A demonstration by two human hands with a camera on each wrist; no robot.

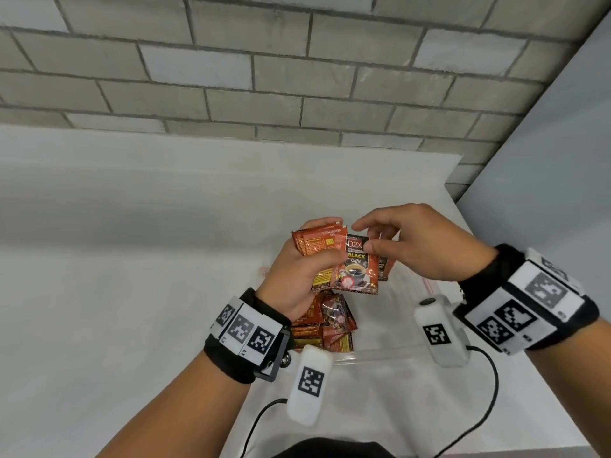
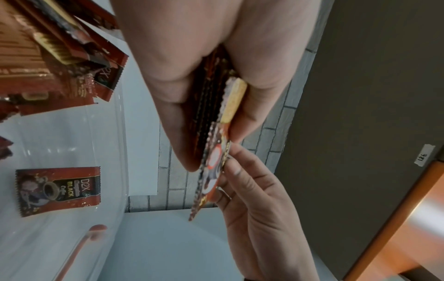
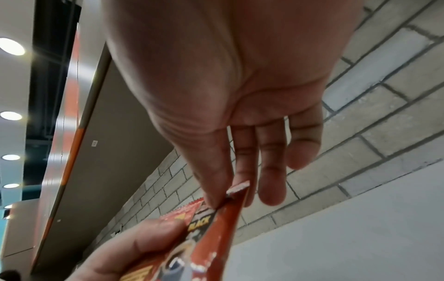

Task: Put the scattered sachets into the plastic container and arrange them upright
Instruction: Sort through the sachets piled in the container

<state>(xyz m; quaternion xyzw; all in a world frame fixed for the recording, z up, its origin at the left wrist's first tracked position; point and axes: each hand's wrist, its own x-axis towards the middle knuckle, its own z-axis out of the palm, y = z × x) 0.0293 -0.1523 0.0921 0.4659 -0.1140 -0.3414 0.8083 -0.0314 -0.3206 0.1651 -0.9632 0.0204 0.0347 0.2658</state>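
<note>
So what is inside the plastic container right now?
The plastic container holds a pile of sachets at its left and one flat sachet apart. The hands cover the part behind.

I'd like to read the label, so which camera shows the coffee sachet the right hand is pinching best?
The head view: the front sachet faces the camera, its "D2X Black Coffee" print readable. The left wrist view shows it edge-on between both hands. The right wrist view shows only its pinched corner and part of the print.
</note>
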